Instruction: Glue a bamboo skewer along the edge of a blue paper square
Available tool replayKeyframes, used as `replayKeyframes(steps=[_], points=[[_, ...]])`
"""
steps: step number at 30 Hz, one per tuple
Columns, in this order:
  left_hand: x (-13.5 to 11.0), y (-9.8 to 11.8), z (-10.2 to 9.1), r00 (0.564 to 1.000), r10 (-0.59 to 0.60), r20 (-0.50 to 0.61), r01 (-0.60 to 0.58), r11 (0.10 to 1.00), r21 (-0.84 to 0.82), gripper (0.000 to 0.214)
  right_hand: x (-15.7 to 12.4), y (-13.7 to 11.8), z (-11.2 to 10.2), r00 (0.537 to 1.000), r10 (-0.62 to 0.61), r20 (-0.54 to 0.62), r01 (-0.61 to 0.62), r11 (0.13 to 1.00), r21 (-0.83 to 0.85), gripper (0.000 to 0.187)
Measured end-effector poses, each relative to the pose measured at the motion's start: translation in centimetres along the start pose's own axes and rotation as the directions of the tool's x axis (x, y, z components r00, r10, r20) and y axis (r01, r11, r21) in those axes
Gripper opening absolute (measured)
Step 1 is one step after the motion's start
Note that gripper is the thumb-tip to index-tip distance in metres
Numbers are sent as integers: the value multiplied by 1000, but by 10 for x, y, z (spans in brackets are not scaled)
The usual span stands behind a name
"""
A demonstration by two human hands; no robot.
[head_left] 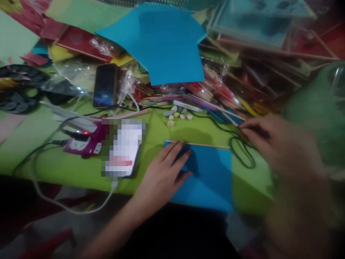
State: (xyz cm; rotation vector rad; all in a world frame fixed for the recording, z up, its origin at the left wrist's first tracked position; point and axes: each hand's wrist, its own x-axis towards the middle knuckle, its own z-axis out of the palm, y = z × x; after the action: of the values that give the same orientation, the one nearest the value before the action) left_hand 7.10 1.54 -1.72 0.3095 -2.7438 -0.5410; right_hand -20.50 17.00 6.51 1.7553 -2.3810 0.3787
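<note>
A blue sheet of paper (212, 176) lies at the near edge of the green table (54, 158), with a thin wooden stick (205, 144) along its far edge. My left hand (167, 172) rests on the sheet's left part, fingers stretched toward the stick. My right hand (269, 140) is blurred by motion and reaches left over the pile of coloured sticks and pens (221, 108); its fingertips are pinched together near a dark thin object that I cannot make out. A black cord loop (242, 154) lies under it.
A phone (125, 147) lies left of the blue sheet, beside a magenta device (83, 142) with cables. A second phone (105, 86) stands behind. Small pebbles (176, 113), a large blue paper (164, 43), frames and craft clutter fill the back. A green blurred object (315, 108) is at right.
</note>
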Motion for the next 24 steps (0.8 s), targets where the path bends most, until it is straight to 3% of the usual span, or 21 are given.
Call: replayKeyframes(steps=[7, 13, 24], points=[[1, 1, -4, 1000, -14, 21, 14, 1000, 6, 43, -2, 2, 13, 954, -107, 279, 55, 981, 187, 24], [1, 0, -4, 999, -15, 38, 16, 1000, -10, 45, -4, -1, 22, 893, -55, 446, -18, 987, 158, 13], [2, 0, -2, 999, -9, 45, 8, 1000, 11, 48, 2, -9, 18, 846, -7, 534, -87, 985, 151, 11]])
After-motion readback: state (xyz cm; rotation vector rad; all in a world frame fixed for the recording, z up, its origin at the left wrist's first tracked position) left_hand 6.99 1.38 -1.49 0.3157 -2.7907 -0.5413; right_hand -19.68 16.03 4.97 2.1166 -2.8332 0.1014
